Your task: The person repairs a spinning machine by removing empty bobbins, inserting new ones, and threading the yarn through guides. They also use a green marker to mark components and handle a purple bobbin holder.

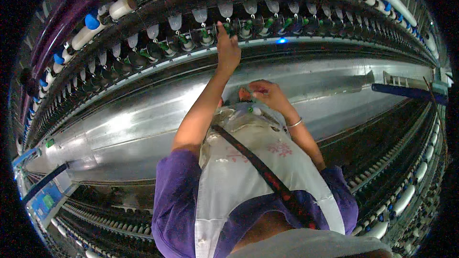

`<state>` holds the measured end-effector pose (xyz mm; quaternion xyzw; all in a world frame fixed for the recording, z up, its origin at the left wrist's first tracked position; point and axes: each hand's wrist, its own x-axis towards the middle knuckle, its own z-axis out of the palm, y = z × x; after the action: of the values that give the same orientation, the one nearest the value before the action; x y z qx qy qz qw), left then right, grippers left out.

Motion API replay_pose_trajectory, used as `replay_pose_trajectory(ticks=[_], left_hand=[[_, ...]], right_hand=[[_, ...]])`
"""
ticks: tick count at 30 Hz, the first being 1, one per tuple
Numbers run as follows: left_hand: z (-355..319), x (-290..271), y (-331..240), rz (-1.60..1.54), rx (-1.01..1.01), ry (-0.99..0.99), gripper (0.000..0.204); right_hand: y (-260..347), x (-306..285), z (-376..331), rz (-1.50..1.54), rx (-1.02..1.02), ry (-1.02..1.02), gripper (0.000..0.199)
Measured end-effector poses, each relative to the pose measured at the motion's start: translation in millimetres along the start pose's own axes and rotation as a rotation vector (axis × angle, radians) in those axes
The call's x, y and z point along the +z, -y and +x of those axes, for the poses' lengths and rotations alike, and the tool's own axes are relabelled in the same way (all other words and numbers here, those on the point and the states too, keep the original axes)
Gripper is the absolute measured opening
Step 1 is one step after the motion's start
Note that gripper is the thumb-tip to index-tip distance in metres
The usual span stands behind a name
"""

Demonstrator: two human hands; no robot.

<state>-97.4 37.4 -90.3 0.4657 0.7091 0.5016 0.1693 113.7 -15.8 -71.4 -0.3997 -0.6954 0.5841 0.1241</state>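
My left hand [228, 53] reaches up to the row of spindles on the spinning frame. Its index finger stretches along the left side of a green bobbin [229, 29], and its other fingers stay apart from that finger; whether they touch the bobbin is unclear. Close to my waist, my right hand [271, 96] has its fingers bent together in a pinch. What they hold, if anything, is too small to make out. Below that hand, the gathered front of my white apron [239, 119] carries a small green-and-white piece [255, 111].
More green bobbins [186, 41] stand along the curved rail, under pale translucent guides [200, 15]. White rollers with blue ends [88, 36] run above. A blue light [282, 40] glows on the rail. Behind me stands another machine row [404, 200]; a dark blue bar [406, 91] is at right.
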Motion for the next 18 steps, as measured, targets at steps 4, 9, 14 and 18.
replay_pose_trajectory(ticks=[4,9,14,18], left_hand=[[42.8,40.3,28.9,-0.167,-0.027,-0.131,0.046],[53.1,14.9,-7.2,-0.188,0.237,-0.204,0.031],[49.0,-99.0,-93.2,-0.654,0.16,-0.318,0.011],[46.4,-183.9,-92.1,-1.432,-0.344,-0.09,0.022]], right_hand=[[3.2,0.0,-8.2,-0.049,-0.026,-0.023,0.029],[-3.6,6.3,-17.9,0.021,-0.1,-0.016,0.026],[-1.9,6.3,-12.4,0.06,-0.001,0.081,0.027],[37.4,5.0,0.1,-0.032,-0.127,0.13,0.018]])
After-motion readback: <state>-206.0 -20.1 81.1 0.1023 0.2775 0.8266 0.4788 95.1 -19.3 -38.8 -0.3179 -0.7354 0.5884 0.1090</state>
